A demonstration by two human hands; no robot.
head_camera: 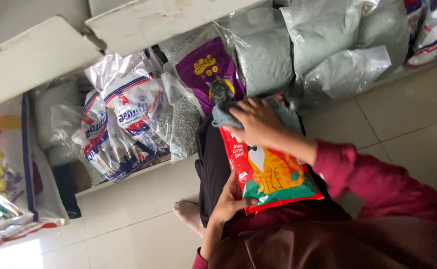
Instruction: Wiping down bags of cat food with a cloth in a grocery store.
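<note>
A red pet-food bag (271, 172) with an orange cat picture and a green band lies across my lap. My left hand (231, 199) grips its near lower edge, thumb on top of the bag. My right hand (256, 122) presses a grey cloth (226, 115) flat against the bag's far end. My right arm wears a dark red sleeve (378, 179). My bare foot (191, 214) rests on the tiled floor beside my leg.
Low white shelves (144, 20) hold stacked bags: a purple cat-food bag (211, 74), clear bags of grey litter (323, 40), and white-and-blue bags (124, 119). A large printed sack (4, 169) leans at the left. Pale floor tiles (407, 114) lie to the right.
</note>
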